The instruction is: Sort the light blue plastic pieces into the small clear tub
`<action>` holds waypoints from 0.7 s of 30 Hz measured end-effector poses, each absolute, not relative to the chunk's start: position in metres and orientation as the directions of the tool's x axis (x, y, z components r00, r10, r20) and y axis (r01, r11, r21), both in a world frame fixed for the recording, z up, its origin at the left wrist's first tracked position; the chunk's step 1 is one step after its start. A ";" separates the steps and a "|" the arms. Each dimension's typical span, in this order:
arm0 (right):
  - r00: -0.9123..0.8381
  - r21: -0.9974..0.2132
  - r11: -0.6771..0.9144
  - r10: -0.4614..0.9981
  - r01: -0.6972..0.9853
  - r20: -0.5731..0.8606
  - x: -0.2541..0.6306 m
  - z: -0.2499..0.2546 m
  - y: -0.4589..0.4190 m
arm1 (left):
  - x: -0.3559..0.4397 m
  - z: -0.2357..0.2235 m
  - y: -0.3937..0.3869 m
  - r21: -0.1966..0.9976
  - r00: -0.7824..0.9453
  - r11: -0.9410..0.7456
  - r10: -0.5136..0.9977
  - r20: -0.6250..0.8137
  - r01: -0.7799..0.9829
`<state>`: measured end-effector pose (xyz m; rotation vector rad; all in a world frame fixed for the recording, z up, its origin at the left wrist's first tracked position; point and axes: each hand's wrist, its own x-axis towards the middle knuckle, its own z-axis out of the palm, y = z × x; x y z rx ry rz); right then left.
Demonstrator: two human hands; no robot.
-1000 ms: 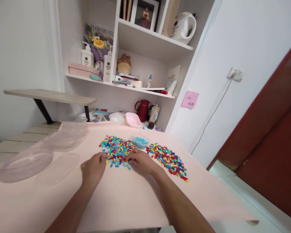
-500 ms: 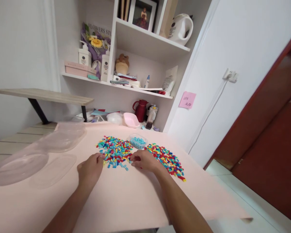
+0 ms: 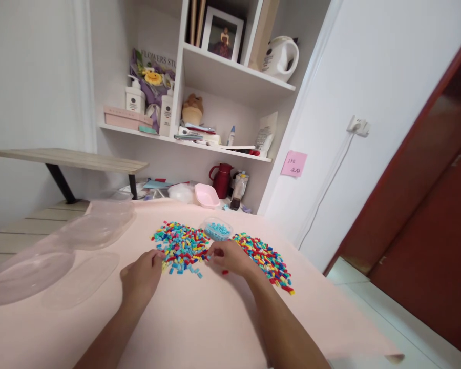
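Two heaps of small coloured beads lie on a pink table (image 3: 200, 318): a left heap (image 3: 179, 243) and a right heap (image 3: 267, 259). Between them at the back stands a small clear cup of blue beads (image 3: 217, 230). My left hand (image 3: 142, 277) rests with curled fingers at the left heap's near edge. My right hand (image 3: 228, 256) is lifted slightly between the heaps, fingertips pinched together near the left heap; what they hold is too small to name. A few loose beads lie under it.
Clear plastic containers (image 3: 96, 225) and lids (image 3: 80, 279) sit on the left of the table. Behind are a pink dish (image 3: 207, 195), a red jug (image 3: 223, 179), shelves with bottles and a kettle (image 3: 280, 56). The table's right edge drops to the floor beside a red door.
My right hand has drawn back from the left heap's near edge and risen into a pinch. The left hand has stayed put. The camera has tilted slightly.
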<state>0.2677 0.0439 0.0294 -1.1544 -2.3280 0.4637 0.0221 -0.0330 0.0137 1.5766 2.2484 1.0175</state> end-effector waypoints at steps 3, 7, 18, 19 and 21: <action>-0.246 -0.576 0.522 0.836 0.629 0.490 0.275 0.033 0.062 | 0.022 0.014 -0.034 0.637 -0.405 0.192 0.891 0.206 0.746; -0.080 -0.617 0.455 0.840 0.642 0.536 0.286 0.031 0.078 | 0.021 0.014 -0.034 0.639 -0.402 0.189 0.893 0.205 0.745; -0.564 -0.767 0.503 0.794 0.399 0.228 0.269 0.039 0.027 | 0.023 0.011 -0.034 0.652 -0.398 0.164 0.888 0.230 0.740; -0.635 -0.756 0.519 0.751 0.398 0.181 0.265 0.039 0.024 | 0.023 0.011 -0.035 0.653 -0.397 0.160 0.888 0.232 0.740; -0.698 -0.732 0.541 0.704 0.413 0.127 0.259 0.037 0.020 | 0.024 0.012 -0.035 0.651 -0.394 0.159 0.890 0.231 0.742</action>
